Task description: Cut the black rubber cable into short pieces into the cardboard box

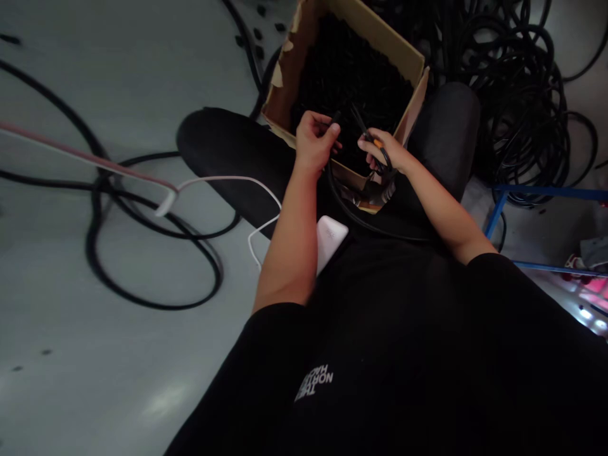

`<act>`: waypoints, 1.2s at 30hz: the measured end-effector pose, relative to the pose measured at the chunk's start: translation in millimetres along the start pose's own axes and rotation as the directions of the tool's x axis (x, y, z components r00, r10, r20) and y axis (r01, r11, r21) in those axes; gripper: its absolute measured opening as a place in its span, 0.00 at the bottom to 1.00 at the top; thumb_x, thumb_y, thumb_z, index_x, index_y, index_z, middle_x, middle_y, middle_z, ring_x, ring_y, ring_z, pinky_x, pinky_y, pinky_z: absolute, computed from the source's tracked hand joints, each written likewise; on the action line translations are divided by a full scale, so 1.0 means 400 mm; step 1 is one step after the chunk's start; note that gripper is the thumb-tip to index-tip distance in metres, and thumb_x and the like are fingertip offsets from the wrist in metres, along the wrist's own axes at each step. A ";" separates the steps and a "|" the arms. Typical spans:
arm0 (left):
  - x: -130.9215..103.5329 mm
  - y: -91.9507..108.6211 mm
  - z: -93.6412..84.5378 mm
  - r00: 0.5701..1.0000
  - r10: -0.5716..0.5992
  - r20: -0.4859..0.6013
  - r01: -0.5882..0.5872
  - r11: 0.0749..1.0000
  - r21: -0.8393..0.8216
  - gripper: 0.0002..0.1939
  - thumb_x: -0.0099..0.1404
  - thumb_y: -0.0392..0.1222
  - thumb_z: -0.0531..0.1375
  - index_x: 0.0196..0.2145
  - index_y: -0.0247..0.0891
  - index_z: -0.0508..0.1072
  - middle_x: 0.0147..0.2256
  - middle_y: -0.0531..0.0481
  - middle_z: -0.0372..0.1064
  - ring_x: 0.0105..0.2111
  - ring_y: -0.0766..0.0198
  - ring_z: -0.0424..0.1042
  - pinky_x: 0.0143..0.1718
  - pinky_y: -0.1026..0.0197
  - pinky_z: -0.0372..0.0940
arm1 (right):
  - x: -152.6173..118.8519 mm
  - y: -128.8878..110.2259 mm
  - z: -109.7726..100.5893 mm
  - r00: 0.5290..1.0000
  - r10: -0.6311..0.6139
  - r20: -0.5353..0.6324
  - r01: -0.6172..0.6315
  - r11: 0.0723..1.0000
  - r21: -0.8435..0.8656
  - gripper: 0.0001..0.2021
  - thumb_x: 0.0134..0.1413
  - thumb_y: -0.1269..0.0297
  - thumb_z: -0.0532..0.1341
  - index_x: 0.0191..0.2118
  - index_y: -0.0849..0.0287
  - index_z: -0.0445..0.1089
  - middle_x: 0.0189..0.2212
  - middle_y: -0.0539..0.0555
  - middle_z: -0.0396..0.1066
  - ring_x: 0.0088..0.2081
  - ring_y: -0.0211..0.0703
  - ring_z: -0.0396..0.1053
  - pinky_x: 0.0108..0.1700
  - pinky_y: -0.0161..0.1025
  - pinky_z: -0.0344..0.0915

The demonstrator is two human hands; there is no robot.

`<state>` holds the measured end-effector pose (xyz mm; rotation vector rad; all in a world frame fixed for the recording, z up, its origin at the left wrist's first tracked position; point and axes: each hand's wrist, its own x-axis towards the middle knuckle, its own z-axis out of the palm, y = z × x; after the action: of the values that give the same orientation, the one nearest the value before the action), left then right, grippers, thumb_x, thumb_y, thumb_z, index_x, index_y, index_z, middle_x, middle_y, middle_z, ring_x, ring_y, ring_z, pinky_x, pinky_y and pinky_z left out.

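My left hand is closed around the end of a black hose or cable, pinched between thumb and fingers. From there the black length hangs down and curves across my lap to the right. In my right hand are scissors with black and orange handles, their blades pointing up and left toward the left hand. Both hands are over the near side of an open cardboard box between my knees. Many small black pieces fill it; their exact kind is too dark to tell.
A large heap of coiled black hose or cable lies right of the box. Another black length loops over the floor at left. A white power bank rests on my lap beside a white cord. At right stands a blue frame.
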<state>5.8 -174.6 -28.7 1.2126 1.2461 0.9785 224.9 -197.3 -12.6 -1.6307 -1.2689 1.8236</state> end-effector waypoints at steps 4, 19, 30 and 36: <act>0.011 -0.021 0.005 1.000 -0.012 -0.007 0.012 1.000 -0.003 0.40 0.64 0.84 0.77 0.45 0.46 0.73 0.32 0.53 0.69 0.35 0.54 0.84 0.43 0.50 0.84 | 0.009 0.000 0.001 1.000 -0.017 0.007 0.017 0.999 0.027 0.22 0.81 0.41 0.73 0.55 0.55 0.73 0.39 0.49 0.73 0.38 0.40 0.74 0.38 0.32 0.77; 0.024 -0.009 0.019 0.992 -0.028 0.122 0.039 0.996 -0.086 0.42 0.61 0.88 0.76 0.34 0.45 0.70 0.24 0.58 0.54 0.24 0.61 0.72 0.33 0.56 0.79 | -0.037 -0.072 0.048 0.989 0.039 0.143 -0.062 0.984 0.164 0.27 0.78 0.33 0.72 0.61 0.50 0.72 0.37 0.47 0.71 0.35 0.41 0.76 0.36 0.34 0.79; 0.007 0.023 0.014 0.998 -0.049 0.051 0.054 0.994 -0.092 0.38 0.68 0.85 0.74 0.41 0.47 0.73 0.28 0.54 0.62 0.34 0.54 0.82 0.43 0.50 0.84 | -0.052 -0.105 0.039 0.967 0.132 0.218 -0.199 0.924 0.326 0.33 0.69 0.25 0.76 0.40 0.51 0.67 0.27 0.47 0.71 0.34 0.49 0.82 0.38 0.44 0.86; -0.009 0.053 0.019 0.998 -0.022 0.051 0.025 0.997 -0.067 0.41 0.68 0.88 0.72 0.45 0.46 0.75 0.31 0.52 0.67 0.37 0.52 0.85 0.43 0.49 0.83 | -0.035 -0.076 0.036 0.981 0.063 0.186 -0.095 0.980 0.172 0.31 0.74 0.30 0.75 0.39 0.55 0.73 0.28 0.50 0.75 0.31 0.42 0.74 0.37 0.37 0.77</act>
<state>14.8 -176.2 -7.9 1.1613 1.1763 0.9598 206.5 -197.5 19.1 -1.4665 -1.0849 2.1083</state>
